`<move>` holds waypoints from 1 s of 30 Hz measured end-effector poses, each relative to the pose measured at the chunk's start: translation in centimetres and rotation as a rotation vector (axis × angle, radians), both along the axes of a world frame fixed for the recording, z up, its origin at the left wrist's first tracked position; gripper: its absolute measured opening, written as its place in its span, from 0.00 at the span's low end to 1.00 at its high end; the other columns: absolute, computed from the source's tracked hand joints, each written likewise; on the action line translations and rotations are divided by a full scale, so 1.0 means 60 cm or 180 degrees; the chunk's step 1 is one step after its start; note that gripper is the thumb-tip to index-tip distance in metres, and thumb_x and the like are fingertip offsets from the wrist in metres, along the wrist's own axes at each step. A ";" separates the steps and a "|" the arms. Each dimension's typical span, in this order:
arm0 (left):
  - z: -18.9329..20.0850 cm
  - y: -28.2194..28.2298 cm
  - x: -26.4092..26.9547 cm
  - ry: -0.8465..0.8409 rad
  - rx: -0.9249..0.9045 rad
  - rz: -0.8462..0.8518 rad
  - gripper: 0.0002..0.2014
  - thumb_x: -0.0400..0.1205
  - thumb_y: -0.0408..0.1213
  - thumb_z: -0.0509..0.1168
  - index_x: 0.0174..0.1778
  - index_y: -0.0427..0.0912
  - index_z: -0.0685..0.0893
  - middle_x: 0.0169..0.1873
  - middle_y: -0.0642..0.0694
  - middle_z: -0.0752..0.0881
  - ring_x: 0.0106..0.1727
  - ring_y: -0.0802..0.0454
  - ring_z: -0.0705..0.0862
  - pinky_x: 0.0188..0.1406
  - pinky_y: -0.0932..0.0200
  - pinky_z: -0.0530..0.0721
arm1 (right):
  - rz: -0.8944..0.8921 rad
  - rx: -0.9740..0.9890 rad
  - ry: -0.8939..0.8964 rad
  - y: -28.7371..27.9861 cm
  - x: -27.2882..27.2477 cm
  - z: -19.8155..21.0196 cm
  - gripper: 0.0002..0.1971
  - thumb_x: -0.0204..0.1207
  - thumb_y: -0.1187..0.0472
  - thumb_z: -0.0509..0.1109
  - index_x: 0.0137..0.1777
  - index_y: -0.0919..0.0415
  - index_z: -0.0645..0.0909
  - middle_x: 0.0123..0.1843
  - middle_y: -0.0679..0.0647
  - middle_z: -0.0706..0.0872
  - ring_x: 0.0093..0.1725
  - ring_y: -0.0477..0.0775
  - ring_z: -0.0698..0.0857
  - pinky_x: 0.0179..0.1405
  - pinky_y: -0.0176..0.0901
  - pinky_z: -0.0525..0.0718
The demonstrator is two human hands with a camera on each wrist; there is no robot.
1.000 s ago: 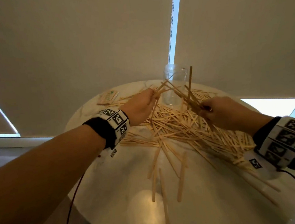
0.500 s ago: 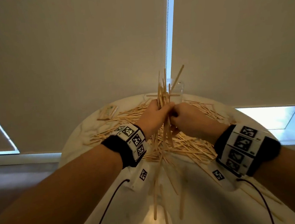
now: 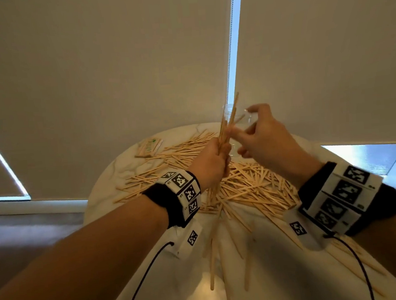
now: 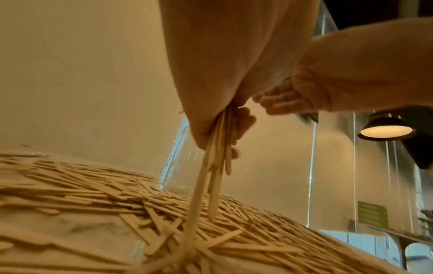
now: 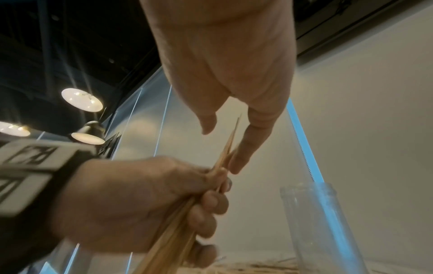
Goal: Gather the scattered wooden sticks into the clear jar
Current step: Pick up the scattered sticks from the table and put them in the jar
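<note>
My left hand (image 3: 213,162) grips a bundle of wooden sticks (image 3: 228,121) upright above the pile; the left wrist view shows the bundle's (image 4: 218,148) lower ends hanging down to the heap. My right hand (image 3: 262,135) is open with fingers spread, just right of the bundle's top and in front of the clear jar (image 3: 241,122). In the right wrist view its thumb and forefinger (image 5: 221,150) point down on either side of the stick tips without holding them. The jar (image 5: 321,222) stands upright at the far side. Many scattered sticks (image 3: 249,186) cover the table.
The round white marble table (image 3: 122,165) has a small paper packet (image 3: 149,146) at its far left. A few loose sticks (image 3: 211,262) lie near the front edge. Closed roller blinds hang right behind the table. Wrist cables trail off the near edge.
Both hands brought their sticks together into one upright bundle. My right hand has since let go and moved up and right beside the jar; my left hand keeps the bundle.
</note>
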State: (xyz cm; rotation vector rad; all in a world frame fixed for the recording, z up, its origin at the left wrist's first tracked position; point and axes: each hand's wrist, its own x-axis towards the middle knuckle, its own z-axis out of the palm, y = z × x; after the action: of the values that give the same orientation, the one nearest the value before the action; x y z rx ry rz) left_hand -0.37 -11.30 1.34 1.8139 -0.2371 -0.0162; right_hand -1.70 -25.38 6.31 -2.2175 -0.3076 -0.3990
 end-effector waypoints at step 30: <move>0.020 -0.014 -0.011 0.0089 -0.1854 0.0201 0.11 0.90 0.48 0.58 0.51 0.45 0.72 0.28 0.51 0.75 0.23 0.57 0.70 0.25 0.60 0.79 | 0.0949 -0.0198 0.1357 0.020 -0.048 -0.088 0.08 0.82 0.57 0.72 0.47 0.63 0.87 0.41 0.53 0.94 0.40 0.49 0.94 0.47 0.41 0.91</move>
State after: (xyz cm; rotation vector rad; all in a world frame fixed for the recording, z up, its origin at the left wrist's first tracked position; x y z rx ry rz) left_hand -1.05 -12.15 2.52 1.2393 -0.1442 0.0659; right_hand -4.56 -24.20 1.00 -2.2051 -0.4127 0.2459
